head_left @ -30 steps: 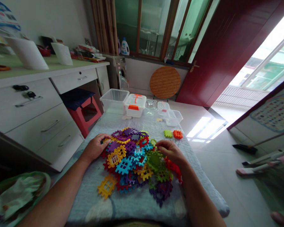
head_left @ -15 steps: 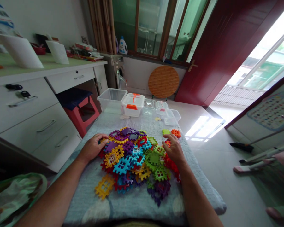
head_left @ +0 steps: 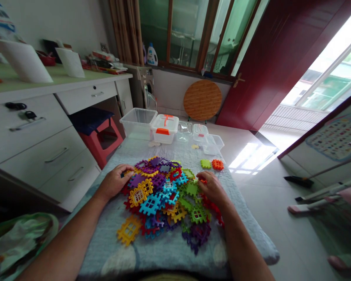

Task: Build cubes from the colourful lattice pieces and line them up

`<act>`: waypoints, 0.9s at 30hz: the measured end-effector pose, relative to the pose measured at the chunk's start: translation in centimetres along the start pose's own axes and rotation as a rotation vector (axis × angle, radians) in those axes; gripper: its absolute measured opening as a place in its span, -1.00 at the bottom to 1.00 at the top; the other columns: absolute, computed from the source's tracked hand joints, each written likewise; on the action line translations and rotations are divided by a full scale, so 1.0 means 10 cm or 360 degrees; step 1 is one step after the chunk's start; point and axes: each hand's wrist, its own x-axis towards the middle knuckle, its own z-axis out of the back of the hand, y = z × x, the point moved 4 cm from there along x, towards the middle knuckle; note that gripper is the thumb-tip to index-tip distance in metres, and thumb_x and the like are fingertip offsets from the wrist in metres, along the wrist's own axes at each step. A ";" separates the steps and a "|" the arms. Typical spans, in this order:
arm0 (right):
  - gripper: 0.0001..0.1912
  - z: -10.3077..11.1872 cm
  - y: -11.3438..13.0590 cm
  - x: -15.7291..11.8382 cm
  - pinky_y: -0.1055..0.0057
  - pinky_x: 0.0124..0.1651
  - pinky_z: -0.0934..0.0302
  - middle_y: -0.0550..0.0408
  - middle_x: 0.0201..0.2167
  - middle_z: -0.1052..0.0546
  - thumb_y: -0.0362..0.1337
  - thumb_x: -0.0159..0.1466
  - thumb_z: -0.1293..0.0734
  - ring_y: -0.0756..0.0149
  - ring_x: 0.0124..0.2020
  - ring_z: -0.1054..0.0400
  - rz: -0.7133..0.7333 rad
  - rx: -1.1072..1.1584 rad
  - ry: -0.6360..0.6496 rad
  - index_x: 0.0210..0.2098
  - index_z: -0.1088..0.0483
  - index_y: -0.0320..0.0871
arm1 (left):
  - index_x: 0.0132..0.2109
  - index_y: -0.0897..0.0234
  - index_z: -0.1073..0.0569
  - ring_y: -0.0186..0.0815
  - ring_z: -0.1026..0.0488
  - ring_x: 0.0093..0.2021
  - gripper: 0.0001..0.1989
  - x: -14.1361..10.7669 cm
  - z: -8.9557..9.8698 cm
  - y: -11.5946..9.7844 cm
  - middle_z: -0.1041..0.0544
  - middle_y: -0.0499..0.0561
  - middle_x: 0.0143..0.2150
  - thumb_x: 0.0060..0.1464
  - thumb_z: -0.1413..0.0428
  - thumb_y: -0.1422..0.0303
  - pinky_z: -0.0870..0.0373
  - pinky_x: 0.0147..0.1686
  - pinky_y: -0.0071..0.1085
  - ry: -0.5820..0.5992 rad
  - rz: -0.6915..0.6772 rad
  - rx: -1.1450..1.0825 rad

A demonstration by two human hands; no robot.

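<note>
A heap of purple, yellow, blue, red and green toothed plastic pieces lies on the cloth-covered table [head_left: 152, 255]. My left hand [head_left: 116, 181] rests at the heap's left edge, fingers curled against purple and yellow pieces; whether it grips one is hidden. At the right side, my right hand [head_left: 212, 187] has its fingers bent over red and green pieces, its fingertips near a small orange-red one. Beyond it, a light green piece [head_left: 205, 164] and an orange piece [head_left: 218, 165] lie apart from the heap. A yellow window piece [head_left: 129, 230] sits at the near left.
At the table's far end stand an open clear bin [head_left: 139, 124], a lidded box with orange clips [head_left: 164, 128] and smaller clear containers [head_left: 213, 144]. A red stool [head_left: 105, 144] is beside the table at left, near white drawers [head_left: 57, 154].
My right hand has moved left and slightly nearer, from beside the separate green and orange pieces to the heap's right edge. My left hand has barely moved.
</note>
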 end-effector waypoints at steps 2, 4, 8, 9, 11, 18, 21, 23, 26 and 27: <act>-0.84 0.04 0.03 -0.02 0.29 -0.04 -0.15 0.07 -0.31 -0.44 -0.38 0.21 -0.24 0.26 -0.20 -0.28 0.0023 0.0040 0.0009 -0.25 -0.43 -0.13 | -0.20 0.21 -0.49 -0.17 -0.45 -0.05 -0.65 0.00 0.00 0.00 -0.54 0.05 -0.12 0.06 -0.02 0.06 -0.31 0.07 -0.27 -0.0001 0.0000 0.0007; -0.81 0.03 0.09 -0.06 0.27 0.00 -0.14 0.06 -0.25 -0.44 -0.30 0.19 -0.32 0.23 -0.14 -0.27 0.0093 0.0073 0.0144 -0.18 -0.43 -0.11 | -0.21 0.21 -0.49 -0.17 -0.45 -0.06 -0.65 0.00 0.01 0.00 -0.54 0.05 -0.12 0.06 -0.02 0.06 -0.31 0.07 -0.27 -0.0002 -0.0002 0.0009; -0.48 -0.04 0.21 -0.12 0.23 0.04 -0.14 0.06 -0.13 -0.39 -0.19 0.01 -0.48 0.15 -0.05 -0.22 0.0166 -0.0017 0.0361 -0.02 -0.40 -0.02 | -0.22 0.21 -0.48 -0.17 -0.46 -0.05 -0.68 0.00 0.01 0.01 -0.55 0.04 -0.12 0.06 -0.01 0.09 -0.32 0.07 -0.28 -0.0014 -0.0017 0.0013; -0.50 -0.05 0.22 -0.12 0.22 0.04 -0.13 0.06 -0.13 -0.39 -0.21 0.01 -0.48 0.15 -0.05 -0.21 0.0159 -0.0053 0.0356 -0.03 -0.41 -0.02 | -0.21 0.21 -0.48 -0.18 -0.46 -0.05 -0.68 0.00 0.01 0.01 -0.55 0.04 -0.12 0.06 -0.01 0.09 -0.32 0.07 -0.29 -0.0013 -0.0021 0.0020; -0.63 -0.07 0.20 -0.11 0.22 0.05 -0.13 0.05 -0.16 -0.39 -0.25 0.07 -0.44 0.17 -0.07 -0.23 0.0136 -0.0066 0.0310 -0.11 -0.45 -0.03 | -0.21 0.21 -0.48 -0.18 -0.46 -0.05 -0.68 0.00 0.00 0.03 -0.54 0.04 -0.11 0.07 -0.01 0.10 -0.31 0.07 -0.29 -0.0006 -0.0022 0.0034; -0.76 0.04 0.03 -0.06 0.32 -0.07 -0.20 0.03 -0.27 -0.41 -0.13 0.29 -0.25 0.28 -0.21 -0.31 -0.0022 0.0313 -0.0045 -0.33 -0.47 -0.13 | -0.21 0.21 -0.49 -0.17 -0.47 -0.07 -0.67 0.00 0.01 0.01 -0.55 0.04 -0.12 0.06 -0.01 0.08 -0.33 0.06 -0.30 -0.0011 -0.0012 0.0027; -0.73 0.07 -0.05 -0.06 0.36 -0.21 -0.20 0.08 -0.41 -0.39 -0.09 0.28 -0.24 0.31 -0.33 -0.29 -0.0175 0.0392 -0.0221 -0.31 -0.46 -0.14 | -0.22 0.20 -0.50 -0.17 -0.47 -0.07 -0.66 0.00 0.01 0.01 -0.55 0.03 -0.13 0.05 -0.02 0.06 -0.34 0.05 -0.30 -0.0009 -0.0007 0.0028; -0.70 0.05 -0.12 -0.07 0.42 -0.36 -0.16 0.18 -0.53 -0.31 -0.09 0.26 -0.23 0.36 -0.47 -0.21 -0.0319 0.0474 -0.0329 -0.17 -0.43 -0.14 | -0.22 0.20 -0.50 -0.17 -0.47 -0.08 -0.65 0.00 0.01 0.00 -0.55 0.03 -0.14 0.05 -0.02 0.05 -0.34 0.04 -0.30 -0.0016 -0.0009 0.0024; -0.60 0.00 -0.17 -0.07 0.47 -0.49 -0.04 0.29 -0.61 -0.19 -0.10 0.23 -0.23 0.42 -0.58 -0.09 -0.0428 0.0613 -0.0404 0.00 -0.34 -0.16 | -0.23 0.20 -0.49 -0.17 -0.47 -0.08 -0.66 0.00 0.02 -0.01 -0.55 0.03 -0.14 0.04 -0.02 0.06 -0.35 0.04 -0.30 -0.0023 -0.0003 0.0008; -0.60 -0.02 -0.18 -0.07 0.48 -0.50 -0.02 0.30 -0.62 -0.18 -0.11 0.23 -0.23 0.43 -0.60 -0.08 -0.0433 0.0661 -0.0386 0.00 -0.33 -0.16 | -0.23 0.20 -0.49 -0.17 -0.47 -0.08 -0.66 0.00 0.02 -0.01 -0.55 0.03 -0.14 0.04 -0.02 0.06 -0.35 0.04 -0.30 -0.0022 0.0001 0.0003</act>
